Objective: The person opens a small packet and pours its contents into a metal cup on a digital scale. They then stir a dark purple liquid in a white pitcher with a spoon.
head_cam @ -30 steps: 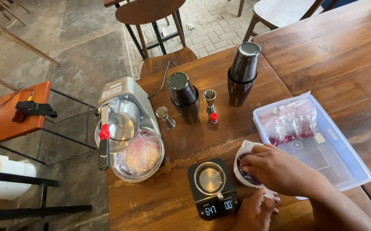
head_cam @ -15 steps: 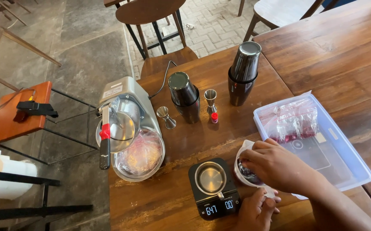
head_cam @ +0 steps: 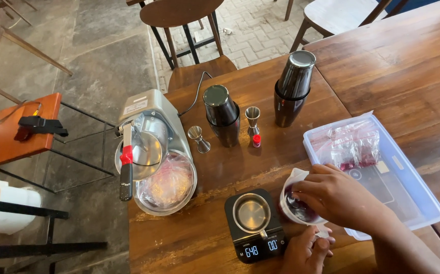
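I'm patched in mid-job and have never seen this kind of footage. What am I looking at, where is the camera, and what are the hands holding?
There is no machine arm here: a person works with bare hands, filmed from a camera on their head looking down at a wooden table. The right hand reaches into a small plastic cup of dark red contents. The left hand rests at the table's near edge by the cup. Beside them a black digital scale carries a small metal cup. Further off stand an ice shaver, two metal shakers and two jiggers. A clear plastic tray of small bags lies to the right.
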